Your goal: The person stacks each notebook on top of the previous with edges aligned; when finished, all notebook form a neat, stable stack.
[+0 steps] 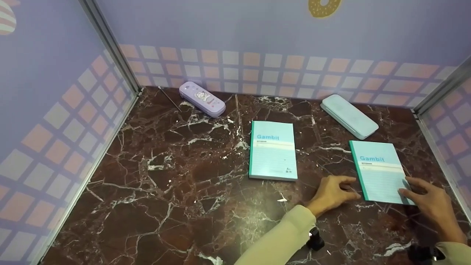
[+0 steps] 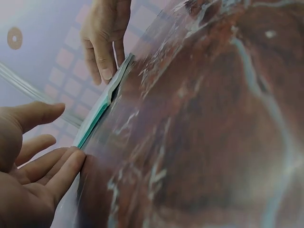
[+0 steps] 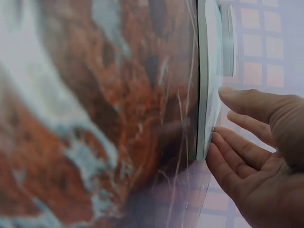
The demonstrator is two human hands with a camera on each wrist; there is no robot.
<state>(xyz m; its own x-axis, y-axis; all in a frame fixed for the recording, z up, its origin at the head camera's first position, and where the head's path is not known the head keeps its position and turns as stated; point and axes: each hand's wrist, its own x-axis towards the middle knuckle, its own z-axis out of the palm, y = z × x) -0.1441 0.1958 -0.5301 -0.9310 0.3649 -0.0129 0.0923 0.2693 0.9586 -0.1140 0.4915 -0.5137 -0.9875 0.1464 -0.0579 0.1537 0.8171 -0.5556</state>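
Note:
A light blue notebook (image 1: 381, 176) with a green spine, marked Gambit, lies on the dark marbled table at the right. My left hand (image 1: 333, 193) is beside its spine, fingers loosely bent, and nothing is held. In the left wrist view, that hand's fingertips (image 2: 73, 159) are close to the green spine. At the notebook's right edge is my right hand (image 1: 432, 202), thumb over the cover's lower corner. The right wrist view shows its relaxed fingers (image 3: 237, 152) along the edge; whether they touch it I cannot tell. A second Gambit notebook (image 1: 273, 152) lies flat to the left.
Behind the right notebook sits a pale blue pencil case (image 1: 349, 116). A purple pencil case (image 1: 202, 99) with a cartoon print is at the back left, with a thin dark stick (image 1: 170, 99) next to it. Checked lilac panels (image 1: 243, 70) wall the table at the back and sides.

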